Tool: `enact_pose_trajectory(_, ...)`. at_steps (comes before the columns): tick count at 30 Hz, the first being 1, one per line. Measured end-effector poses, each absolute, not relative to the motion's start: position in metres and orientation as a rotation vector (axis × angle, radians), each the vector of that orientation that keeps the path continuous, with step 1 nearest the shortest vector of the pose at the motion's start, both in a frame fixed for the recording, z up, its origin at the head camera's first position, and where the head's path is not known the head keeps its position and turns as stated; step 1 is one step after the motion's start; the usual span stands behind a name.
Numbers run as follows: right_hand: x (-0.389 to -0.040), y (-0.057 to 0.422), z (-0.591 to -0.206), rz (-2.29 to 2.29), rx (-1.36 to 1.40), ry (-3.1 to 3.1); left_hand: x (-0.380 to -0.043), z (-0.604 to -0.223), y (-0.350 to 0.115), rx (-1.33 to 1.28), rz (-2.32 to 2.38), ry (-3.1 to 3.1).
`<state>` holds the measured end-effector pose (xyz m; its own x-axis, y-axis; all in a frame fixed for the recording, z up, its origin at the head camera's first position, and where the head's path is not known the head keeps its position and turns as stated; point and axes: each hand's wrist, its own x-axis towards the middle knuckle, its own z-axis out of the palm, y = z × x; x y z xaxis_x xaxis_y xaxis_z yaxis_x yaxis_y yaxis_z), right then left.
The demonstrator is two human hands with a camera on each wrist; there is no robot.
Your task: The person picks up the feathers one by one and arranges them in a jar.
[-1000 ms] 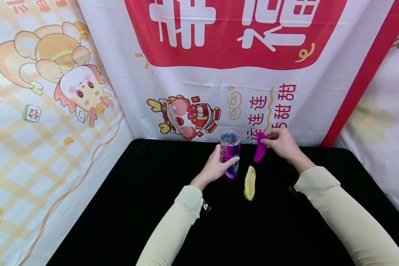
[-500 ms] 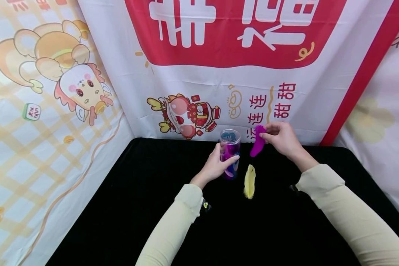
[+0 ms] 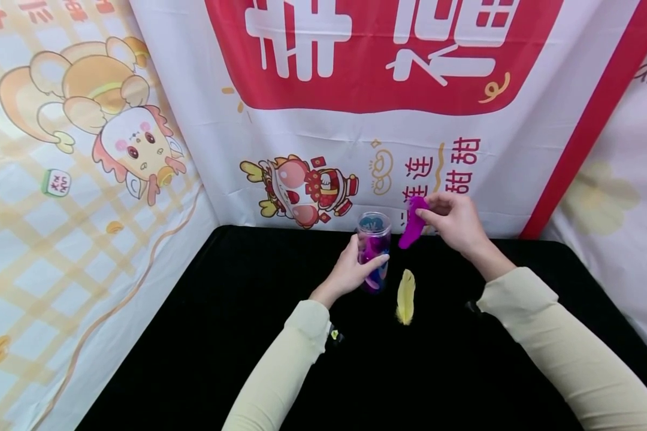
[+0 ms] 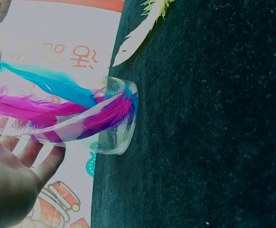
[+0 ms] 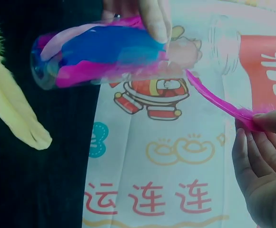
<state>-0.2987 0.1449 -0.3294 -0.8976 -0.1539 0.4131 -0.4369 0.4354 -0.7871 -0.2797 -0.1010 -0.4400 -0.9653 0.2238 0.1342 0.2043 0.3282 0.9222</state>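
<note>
My left hand (image 3: 349,269) grips a clear, see-through jar (image 3: 374,222) standing upright on the black tabletop, fingers behind it and thumb across the front. Inside the jar are several feathers, among them a blue feather (image 4: 57,85) and magenta ones. Up and to the right of the jar, my right hand (image 3: 457,224) pinches a magenta feather (image 3: 413,226) by one end between thumb and fingers. Its free tip points down toward the jar, and in the right wrist view the feather (image 5: 214,98) is apart from the jar wall. A yellow feather (image 3: 406,297) lies on the table right of the jar.
The black table (image 3: 237,359) reaches back to a white printed cloth (image 3: 226,149) hanging close behind the jar. Another patterned cloth (image 3: 156,257) hangs along the left side.
My right hand has risen and moved slightly left, bringing the magenta feather nearer the jar's mouth. My left hand, the jar and the yellow feather have stayed put.
</note>
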Motion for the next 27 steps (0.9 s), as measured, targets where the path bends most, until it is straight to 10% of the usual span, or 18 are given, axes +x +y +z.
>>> enact_pose_trajectory(27, -0.293, 0.122, -0.3, 1.542, 0.532, -2.319, -0.279, -0.44, -0.101, 0.437, 1.786, 2.506)
